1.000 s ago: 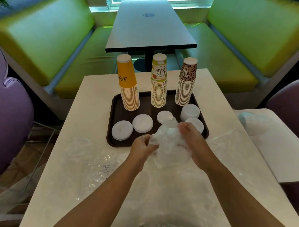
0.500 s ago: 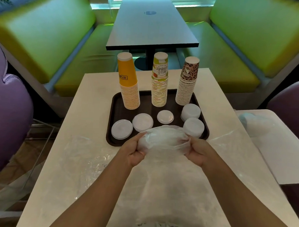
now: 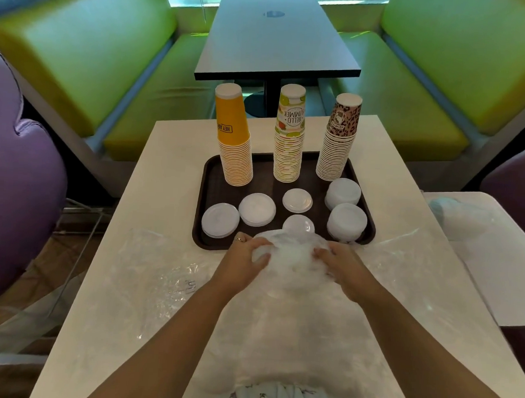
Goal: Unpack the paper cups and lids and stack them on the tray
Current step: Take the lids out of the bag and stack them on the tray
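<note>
A dark brown tray (image 3: 208,178) holds three upside-down cup stacks: orange (image 3: 234,140), fruit-print (image 3: 289,136) and leopard-print (image 3: 338,139). In front of them lie several white lid piles (image 3: 257,209), with two taller piles at the right (image 3: 347,221). My left hand (image 3: 243,262) and my right hand (image 3: 344,267) grip a crumpled clear plastic bag (image 3: 291,257) from both sides, just at the tray's near edge. What the bag holds is hidden.
More clear plastic wrap (image 3: 158,272) spreads over the white table (image 3: 173,152) near me. A purple chair (image 3: 18,188) stands at the left, green benches and a dark table (image 3: 274,43) lie beyond, and a second white table (image 3: 493,257) is at the right.
Both hands lowered the bag from above the tray to the table and moved apart to its sides. The bag has flattened and a small lid now shows past it.
</note>
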`<state>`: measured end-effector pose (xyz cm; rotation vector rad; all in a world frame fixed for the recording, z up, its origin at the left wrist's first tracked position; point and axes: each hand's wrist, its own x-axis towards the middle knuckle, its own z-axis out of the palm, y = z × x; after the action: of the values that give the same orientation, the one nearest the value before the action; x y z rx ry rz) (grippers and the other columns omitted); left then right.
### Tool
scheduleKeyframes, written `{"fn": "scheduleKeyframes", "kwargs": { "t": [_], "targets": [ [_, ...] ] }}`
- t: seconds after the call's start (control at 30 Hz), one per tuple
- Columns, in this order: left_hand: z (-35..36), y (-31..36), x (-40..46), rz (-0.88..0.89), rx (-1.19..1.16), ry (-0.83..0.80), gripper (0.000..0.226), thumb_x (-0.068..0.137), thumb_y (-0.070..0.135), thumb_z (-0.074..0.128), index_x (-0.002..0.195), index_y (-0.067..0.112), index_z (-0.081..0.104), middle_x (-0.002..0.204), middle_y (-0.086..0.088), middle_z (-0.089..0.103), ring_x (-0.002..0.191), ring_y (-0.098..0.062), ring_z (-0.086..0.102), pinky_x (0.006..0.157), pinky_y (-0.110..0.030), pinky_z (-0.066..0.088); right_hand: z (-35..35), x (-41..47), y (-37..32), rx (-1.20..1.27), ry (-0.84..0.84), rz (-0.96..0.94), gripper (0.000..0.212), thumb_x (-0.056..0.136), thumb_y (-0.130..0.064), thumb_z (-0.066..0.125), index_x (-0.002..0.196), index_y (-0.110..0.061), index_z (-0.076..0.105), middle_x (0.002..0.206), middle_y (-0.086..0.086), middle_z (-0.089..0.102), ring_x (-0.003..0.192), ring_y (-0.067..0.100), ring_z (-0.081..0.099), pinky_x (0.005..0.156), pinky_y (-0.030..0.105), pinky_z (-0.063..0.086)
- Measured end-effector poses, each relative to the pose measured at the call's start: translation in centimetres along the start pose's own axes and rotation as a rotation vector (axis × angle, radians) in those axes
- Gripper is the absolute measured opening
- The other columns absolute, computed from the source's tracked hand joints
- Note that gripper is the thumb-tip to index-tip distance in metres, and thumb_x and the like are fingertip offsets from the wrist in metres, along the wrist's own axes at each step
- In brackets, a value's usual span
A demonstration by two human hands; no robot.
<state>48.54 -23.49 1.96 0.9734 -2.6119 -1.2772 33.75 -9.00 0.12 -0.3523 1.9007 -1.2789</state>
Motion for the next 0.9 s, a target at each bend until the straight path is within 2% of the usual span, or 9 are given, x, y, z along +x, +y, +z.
{"fn": "scheduleKeyframes", "kwargs": {
  "t": [0.07,0.17,0.3,0.37,0.47,0.57,0.67,0.73,0.9],
  "targets": [
    [0.1,-0.2,-0.2,-0.022,0.029,-0.048,0.047,0.086,0.042,0.065,0.13,0.03,0.052,0.114,0.0,0.037,0.097,-0.01,0.045,0.084,-0.016,0.034,-0.3,0.4,0.5,-0.006,0.003,0.048,0.017,0.096,-0.02,0.053,0.093,-0.01,0.066,0.085,0.007,0.066,0.083,0.022,0.061,0.071,0.034,0.051],
    [0.4,-0.7,-0.4,-0.046,0.023,-0.17,0.064,0.08,0.048,0.069,0.136,0.035,0.041,0.117,0.003,0.039,0.106,-0.012,0.044,0.089,-0.02,0.035,-0.7,0.3,1.1,0.032,-0.008,0.065,0.017,0.097,-0.014,0.047,0.09,-0.01,0.062,0.086,0.007,0.062,0.081,0.018,0.058,0.067,0.031,0.05],
    [0.7,-1.3,-0.3,-0.105,-0.28,-0.261,0.038,0.091,0.039,0.059,0.129,0.041,0.051,0.123,0.01,0.055,0.11,-0.011,0.052,0.077,-0.019,0.045,-0.5,-0.1,1.3,-0.053,0.098,0.063,0.019,0.096,-0.011,0.043,0.111,-0.017,0.054,0.109,0.008,0.057,0.095,0.02,0.055,0.071,0.03,0.048],
    [0.8,-1.5,-0.2,-0.112,-0.335,-0.224,0.031,0.096,0.035,0.052,0.125,0.042,0.054,0.122,0.008,0.059,0.108,-0.011,0.056,0.086,-0.024,0.049,0.1,-0.6,0.9,-0.149,0.225,-0.116,0.027,0.095,-0.01,0.048,0.12,-0.017,0.051,0.12,0.006,0.052,0.102,0.019,0.052,0.078,0.023,0.043],
    [1.3,-1.2,-0.2,-0.114,-0.39,-0.127,0.028,0.099,0.028,0.047,0.124,0.032,0.058,0.114,0.008,0.061,0.106,-0.009,0.057,0.093,-0.025,0.046,1.3,-2.2,-1.0,-0.266,0.419,-0.646,0.03,0.091,-0.011,0.056,0.12,-0.012,0.054,0.12,0.0,0.047,0.106,0.009,0.048,0.084,0.007,0.039],
    [1.8,-0.7,0.2,-0.094,-0.417,-0.05,0.023,0.099,0.02,0.046,0.111,0.019,0.066,0.089,0.013,0.063,0.08,0.008,0.057,0.075,-0.012,0.045,2.6,-3.0,-1.7,-0.563,0.158,-0.987,0.019,0.09,-0.021,0.053,0.104,-0.015,0.065,0.103,-0.004,0.062,0.097,0.007,0.052,0.091,0.018,0.04],
    [2.2,-0.4,0.5,-0.065,-0.402,-0.029,0.025,0.1,0.011,0.042,0.103,0.018,0.065,0.082,0.013,0.062,0.071,0.006,0.055,0.062,-0.006,0.04,3.6,-2.5,-0.8,-0.914,-0.058,-0.891,0.021,0.091,-0.023,0.057,0.111,-0.025,0.064,0.116,-0.007,0.062,0.113,0.011,0.052,0.113,0.039,0.023],
    [2.4,-0.5,0.6,-0.081,-0.383,-0.006,0.027,0.1,0.008,0.04,0.108,0.018,0.063,0.084,0.013,0.061,0.073,0.002,0.054,0.06,-0.006,0.04,3.8,-2.2,0.0,-1.046,-0.093,-0.687,0.04,0.091,-0.032,0.058,0.13,-0.033,0.05,0.137,-0.01,0.045,0.131,0.011,0.036,0.116,0.038,0.005],
    [3.2,-0.7,0.7,-0.104,-0.334,0.081,0.027,0.1,0.009,0.039,0.114,0.018,0.06,0.099,0.006,0.063,0.091,-0.008,0.057,0.077,-0.014,0.045,3.8,-2.6,0.7,-1.13,-0.007,-0.536,0.084,0.082,-0.049,0.065,0.148,-0.035,0.015,0.148,-0.008,0.029,0.134,0.014,0.028,0.112,0.03,0.015]
  ]
}}
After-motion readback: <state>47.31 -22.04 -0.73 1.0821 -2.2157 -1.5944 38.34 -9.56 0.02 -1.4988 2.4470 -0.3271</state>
